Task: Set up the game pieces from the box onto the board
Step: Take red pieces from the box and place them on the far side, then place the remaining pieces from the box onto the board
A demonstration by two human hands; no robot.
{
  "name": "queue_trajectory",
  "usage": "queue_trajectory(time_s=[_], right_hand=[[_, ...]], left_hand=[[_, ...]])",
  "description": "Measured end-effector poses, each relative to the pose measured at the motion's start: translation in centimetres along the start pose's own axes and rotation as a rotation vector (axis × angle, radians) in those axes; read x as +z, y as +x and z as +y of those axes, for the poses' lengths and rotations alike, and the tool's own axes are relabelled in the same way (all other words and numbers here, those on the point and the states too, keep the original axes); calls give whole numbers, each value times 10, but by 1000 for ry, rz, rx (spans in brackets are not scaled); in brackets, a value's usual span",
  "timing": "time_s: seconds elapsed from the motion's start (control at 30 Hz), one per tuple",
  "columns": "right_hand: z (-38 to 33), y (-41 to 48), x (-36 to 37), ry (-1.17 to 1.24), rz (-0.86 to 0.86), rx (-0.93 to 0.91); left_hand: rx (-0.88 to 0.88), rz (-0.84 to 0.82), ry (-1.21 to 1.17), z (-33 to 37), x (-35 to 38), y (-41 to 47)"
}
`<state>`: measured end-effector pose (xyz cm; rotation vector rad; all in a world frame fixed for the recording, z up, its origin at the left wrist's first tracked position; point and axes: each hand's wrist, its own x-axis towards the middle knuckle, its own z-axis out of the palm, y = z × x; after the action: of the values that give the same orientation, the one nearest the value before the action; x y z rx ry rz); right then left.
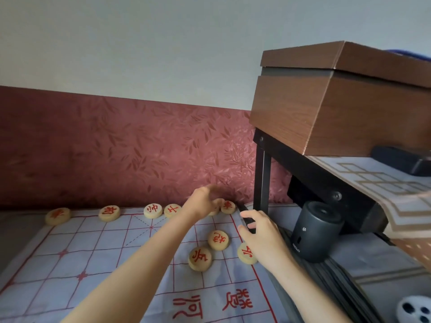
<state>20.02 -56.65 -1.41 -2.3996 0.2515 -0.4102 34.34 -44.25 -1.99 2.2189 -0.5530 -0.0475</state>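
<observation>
Closest to me, the pale cloth board (70, 264) with its red grid has big red characters printed on it. Off its near right corner there's a white round thing with dark holes (414, 310), no clue what it is. Further up the board's right side, three round wooden pieces with red characters (218, 240) sit in a loose cluster. The right hand (261, 236) rests on the board's edge there, fingers loose, holding nothing. Just off that edge stands a black cylinder (317, 231). Along the board's far edge runs a row of pieces (109, 213), and the left hand (204, 203) curls over one near the right end. It's too blurry to say if it's gripped. Past the far right corner, up high, sits a brown wooden box (326, 108).
</observation>
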Motion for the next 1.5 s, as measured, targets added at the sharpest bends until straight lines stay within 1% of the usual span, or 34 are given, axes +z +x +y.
queue_trajectory(time_s=[0.13,0.23,0.4,0.6,0.7,0.83,0.97,1.1,1.23,1.33,1.43,1.5], right_hand=[[-18,-3,1,40,-10,-4],[-32,-9,6,60,-44,-10],[-61,-23,20,90,-120,-14],[-97,-41,39,89,-198,-5],[-111,-51,48,90,-234,-17],[-137,-65,60,102,-239,-76],[-166,-81,78,140,-270,-154],[-191,-97,97,135,-343,-189],[-212,-114,119,142,-421,-227],[-227,-126,133,138,-471,-259],[-242,-135,147,114,-516,-330],[-254,-139,156,89,-550,-391]], left_hand=[[16,96,-39,4,-25,-20],[36,137,-63,9,-45,-41],[8,130,-29,-2,-72,-81],[-16,107,65,-25,-114,-142],[-71,131,66,-37,-138,-172],[-69,186,99,-48,-171,-217],[-131,235,36,-66,-210,-265],[-255,294,52,-96,-242,-311],[-357,360,61,-123,-259,-352],[-375,414,94,-141,-268,-374],[-416,514,30,-155,-279,-388],[-436,530,38,-159,-283,-395]])
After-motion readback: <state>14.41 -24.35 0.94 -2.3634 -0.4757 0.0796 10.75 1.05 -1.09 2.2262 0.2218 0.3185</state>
